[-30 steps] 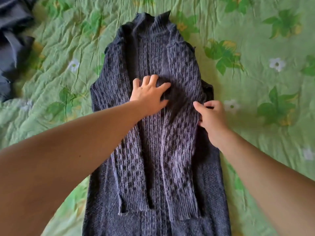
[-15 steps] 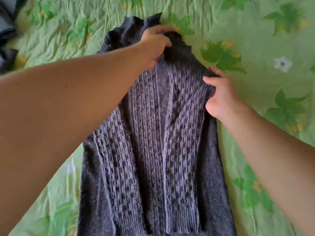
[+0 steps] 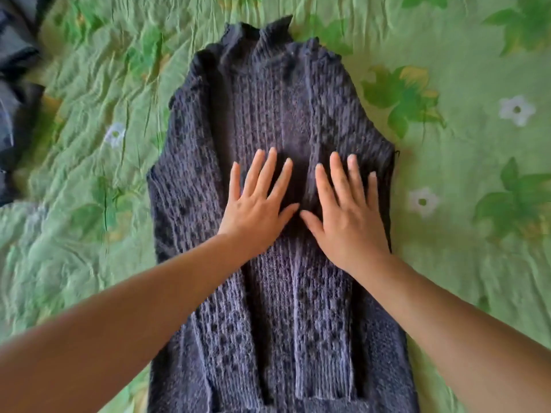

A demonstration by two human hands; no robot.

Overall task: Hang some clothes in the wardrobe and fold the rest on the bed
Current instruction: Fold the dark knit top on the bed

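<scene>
Green bedspread (image 3: 89,248): left hand (image 3: 256,210), right hand (image 3: 348,216) released sweater (image 3: 268,99), now pressing flat, fingers spread

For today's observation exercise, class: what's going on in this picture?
A person is folding a dark knitted sweater on a green floral bedsheet. Its sleeves are already folded in over the front. The left hand and right hand press flat on its middle, side by side, fingers straight. Other dark clothes lie at the upper left.

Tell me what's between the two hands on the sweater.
Only sweater: in the head view a bare strip of dark knit separates the left hand and right hand, both flat on it, thumb tips almost meeting. Nothing else lies there.
</scene>
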